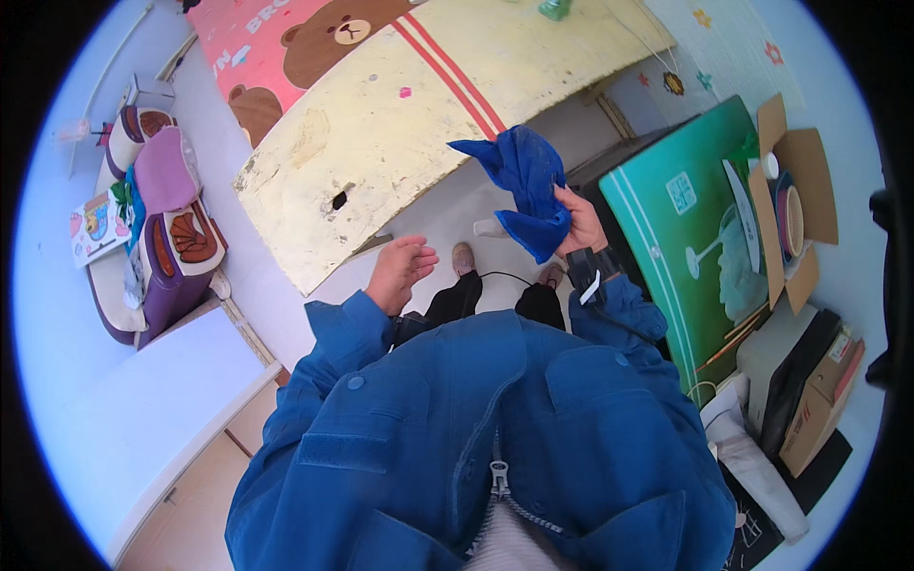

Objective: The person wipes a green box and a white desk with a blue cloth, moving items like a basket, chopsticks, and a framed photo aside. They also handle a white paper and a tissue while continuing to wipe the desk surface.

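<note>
A crumpled blue cloth [526, 181] hangs from my right hand [583, 224], whose fingers are closed on its right edge. One corner of the cloth points left, in front of the edge of the worn cream-coloured tabletop [381, 143]. My left hand [402, 273] is held in the air near that edge, fingers stretched out and nothing in them. The tabletop shows scuffs, a dark hole near its left end and a pair of red stripes.
A pink bear-print cover [238, 48] lies at the table's far left. On the right, an open cardboard box [795, 200] stands on a green-topped surface [666, 247]. A purple and white sofa [167, 247] is at left, a white cabinet [181, 419] nearer me. A thin cable crosses between my feet.
</note>
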Demonstrator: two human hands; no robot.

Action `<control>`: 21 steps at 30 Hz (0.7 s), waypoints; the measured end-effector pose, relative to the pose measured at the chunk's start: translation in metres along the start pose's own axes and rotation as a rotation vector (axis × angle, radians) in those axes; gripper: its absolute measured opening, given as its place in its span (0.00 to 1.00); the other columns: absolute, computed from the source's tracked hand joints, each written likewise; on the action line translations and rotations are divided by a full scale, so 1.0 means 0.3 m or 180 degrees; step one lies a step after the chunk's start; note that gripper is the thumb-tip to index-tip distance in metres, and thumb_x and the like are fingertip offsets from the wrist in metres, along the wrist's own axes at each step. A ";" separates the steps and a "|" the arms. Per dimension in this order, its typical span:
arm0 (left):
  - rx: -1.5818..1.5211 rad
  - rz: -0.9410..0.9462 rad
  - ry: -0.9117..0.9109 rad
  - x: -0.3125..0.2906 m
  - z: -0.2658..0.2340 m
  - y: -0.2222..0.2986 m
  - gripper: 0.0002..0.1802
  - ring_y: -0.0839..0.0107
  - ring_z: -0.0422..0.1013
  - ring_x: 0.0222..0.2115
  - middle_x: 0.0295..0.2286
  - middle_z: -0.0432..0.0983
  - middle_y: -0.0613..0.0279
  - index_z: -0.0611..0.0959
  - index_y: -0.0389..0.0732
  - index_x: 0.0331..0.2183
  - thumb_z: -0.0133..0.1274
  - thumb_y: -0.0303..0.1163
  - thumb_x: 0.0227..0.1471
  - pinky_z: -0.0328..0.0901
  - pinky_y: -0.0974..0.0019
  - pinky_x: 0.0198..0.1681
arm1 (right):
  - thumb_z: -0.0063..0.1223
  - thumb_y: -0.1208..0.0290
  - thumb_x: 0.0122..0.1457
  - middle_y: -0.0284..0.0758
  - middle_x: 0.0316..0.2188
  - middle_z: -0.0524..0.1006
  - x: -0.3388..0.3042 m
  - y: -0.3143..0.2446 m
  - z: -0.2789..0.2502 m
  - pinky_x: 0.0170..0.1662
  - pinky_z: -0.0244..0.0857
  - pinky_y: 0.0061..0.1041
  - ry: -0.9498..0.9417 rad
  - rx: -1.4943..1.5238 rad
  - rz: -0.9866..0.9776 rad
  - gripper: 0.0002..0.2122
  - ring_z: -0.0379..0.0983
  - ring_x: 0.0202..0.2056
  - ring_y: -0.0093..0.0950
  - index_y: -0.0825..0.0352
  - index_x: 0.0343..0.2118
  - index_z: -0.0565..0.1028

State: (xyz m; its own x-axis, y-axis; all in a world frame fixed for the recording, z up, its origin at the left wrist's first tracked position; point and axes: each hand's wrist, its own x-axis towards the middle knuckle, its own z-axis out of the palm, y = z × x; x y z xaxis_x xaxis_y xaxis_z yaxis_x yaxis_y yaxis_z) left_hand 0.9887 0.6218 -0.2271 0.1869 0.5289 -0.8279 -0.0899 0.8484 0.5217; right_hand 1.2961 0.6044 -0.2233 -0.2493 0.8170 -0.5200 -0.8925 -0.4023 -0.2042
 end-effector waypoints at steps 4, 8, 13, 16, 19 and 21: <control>-0.0479 0.0183 0.0096 0.004 -0.181 0.002 0.13 0.63 0.74 0.37 0.34 0.76 0.53 0.74 0.37 0.42 0.49 0.32 0.55 0.69 0.62 0.44 | 0.44 0.71 0.62 0.42 0.52 0.72 0.174 0.029 0.043 0.54 0.65 0.42 -0.0028 -0.0181 -0.0226 0.21 0.72 0.49 0.37 0.66 0.59 0.62; -0.0662 -0.0012 0.0312 0.032 -0.257 0.013 0.14 0.63 0.74 0.36 0.34 0.75 0.54 0.73 0.37 0.43 0.48 0.31 0.55 0.70 0.63 0.42 | 0.44 0.75 0.61 0.38 0.48 0.74 0.326 -0.037 0.057 0.51 0.67 0.34 0.0303 -0.0855 -0.0891 0.18 0.73 0.46 0.33 0.65 0.56 0.66; -0.0868 0.0053 0.0481 0.060 -0.300 0.041 0.15 0.63 0.73 0.37 0.35 0.74 0.53 0.72 0.37 0.44 0.47 0.30 0.55 0.70 0.63 0.43 | 0.50 0.75 0.56 0.35 0.39 0.75 0.535 -0.223 0.061 0.44 0.68 0.30 0.1699 -0.2242 -0.1901 0.17 0.71 0.39 0.28 0.68 0.50 0.69; -0.0984 0.0034 0.0781 0.088 -0.340 0.054 0.15 0.62 0.73 0.36 0.35 0.74 0.53 0.72 0.37 0.44 0.48 0.31 0.55 0.69 0.62 0.42 | 0.49 0.77 0.56 0.38 0.45 0.74 0.699 -0.348 0.048 0.51 0.63 0.29 0.2503 -0.2388 -0.2608 0.22 0.71 0.45 0.32 0.69 0.55 0.65; -0.1146 -0.0108 0.1042 0.123 -0.384 0.062 0.15 0.62 0.72 0.36 0.35 0.74 0.53 0.73 0.39 0.43 0.49 0.33 0.55 0.69 0.62 0.42 | 0.45 0.78 0.53 0.44 0.51 0.71 0.811 -0.466 0.012 0.55 0.61 0.30 0.3357 -0.2834 -0.2842 0.24 0.69 0.51 0.36 0.71 0.56 0.64; -0.1310 -0.0220 0.1161 0.146 -0.404 0.068 0.15 0.62 0.72 0.36 0.35 0.74 0.53 0.73 0.39 0.43 0.49 0.33 0.55 0.69 0.62 0.42 | 0.45 0.77 0.53 0.45 0.49 0.73 0.868 -0.529 -0.015 0.54 0.62 0.34 0.3913 -0.3018 -0.2613 0.23 0.71 0.50 0.40 0.69 0.55 0.66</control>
State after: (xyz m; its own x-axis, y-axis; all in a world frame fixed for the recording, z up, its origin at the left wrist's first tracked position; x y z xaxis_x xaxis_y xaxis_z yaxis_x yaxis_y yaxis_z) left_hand 0.8766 0.6649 -0.2777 -0.1383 0.3832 -0.9133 -0.4781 0.7817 0.4004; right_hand 1.3746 0.8791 -0.3298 0.9157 0.3355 -0.2212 -0.0111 -0.5290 -0.8486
